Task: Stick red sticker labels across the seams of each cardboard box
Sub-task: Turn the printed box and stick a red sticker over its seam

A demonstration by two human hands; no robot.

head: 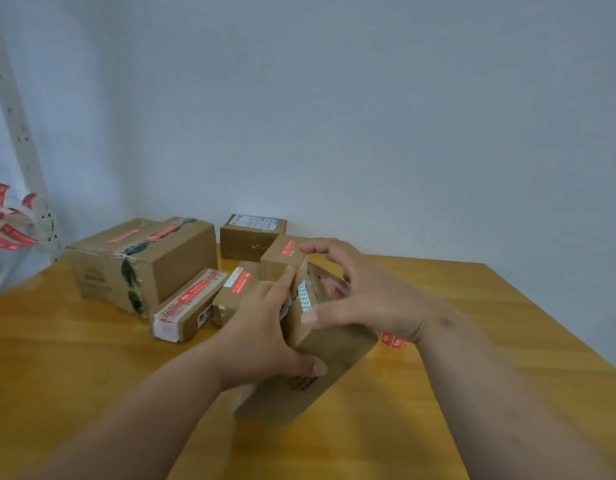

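Observation:
A brown cardboard box (320, 368) stands tilted on the wooden table in front of me. My left hand (261, 330) grips its left side, thumb across the front face, index finger stretched along the top edge. My right hand (362, 292) arches over the box's top with fingers spread, thumb at the near corner; a red sticker (332, 287) shows on the top beneath the palm. Whether the fingers touch the sticker is unclear. More red stickers (393, 340) lie on the table behind my right wrist.
Several other boxes with red labels sit behind: a large one (143, 261) at left, a long narrow one (188, 306), a small one (235, 292), another (282, 258) and one with a white label (252, 237) by the wall. Sticker strips (8, 223) hang at far left.

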